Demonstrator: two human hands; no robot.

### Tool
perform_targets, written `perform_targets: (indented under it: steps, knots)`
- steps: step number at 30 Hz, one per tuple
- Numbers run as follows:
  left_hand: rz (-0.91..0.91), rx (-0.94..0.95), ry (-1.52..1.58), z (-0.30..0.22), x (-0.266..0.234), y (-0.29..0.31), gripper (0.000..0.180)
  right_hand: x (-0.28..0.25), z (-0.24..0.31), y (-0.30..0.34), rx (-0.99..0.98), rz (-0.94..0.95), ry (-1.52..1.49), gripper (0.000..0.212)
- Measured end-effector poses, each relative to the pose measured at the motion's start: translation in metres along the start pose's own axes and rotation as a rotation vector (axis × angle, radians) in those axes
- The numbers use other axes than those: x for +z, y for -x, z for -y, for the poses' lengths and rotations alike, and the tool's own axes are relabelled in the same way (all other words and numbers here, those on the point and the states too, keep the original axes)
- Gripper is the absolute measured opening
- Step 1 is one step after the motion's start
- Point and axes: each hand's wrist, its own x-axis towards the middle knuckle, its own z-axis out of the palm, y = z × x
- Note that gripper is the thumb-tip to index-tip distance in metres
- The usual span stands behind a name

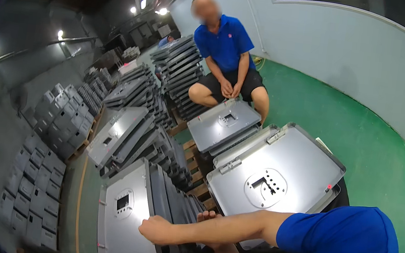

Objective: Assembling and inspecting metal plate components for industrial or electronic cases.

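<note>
My right hand (155, 229) is closed in a fist over the face of a grey metal panel (133, 243), below the panel's round plate with a rectangular cutout. What it holds, if anything, is hidden. The right forearm crosses over my left arm. My left hand (208, 216) shows partly behind that forearm, fingers extended beside the edges of the stacked panels. No object is visible in it. A large hinged grey metal panel (299, 165) lies to the right, with a cutout, small holes and a red piece near its corner.
Opposite, a person (229, 43) in a blue shirt sits with both hands together at another panel (226, 124). Stacks of grey panels (123, 129) stand on wooden pallets (192, 157). Grey boxes (33, 191) are piled at the left beyond a yellow floor line (80, 202).
</note>
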Motion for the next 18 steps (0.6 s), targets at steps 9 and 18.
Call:
perform_targets:
  steps: [9,18]
  knots:
    - [0.225,-0.822,-1.829,-0.305,-0.112,0.137,0.035,-0.001,0.006,-0.001,0.032,0.004,-0.040,0.007]
    - [0.709,-0.431,-2.437,-0.502,-0.066,0.193,0.032,0.004,0.002,0.000,0.014,-0.013,-0.043,0.008]
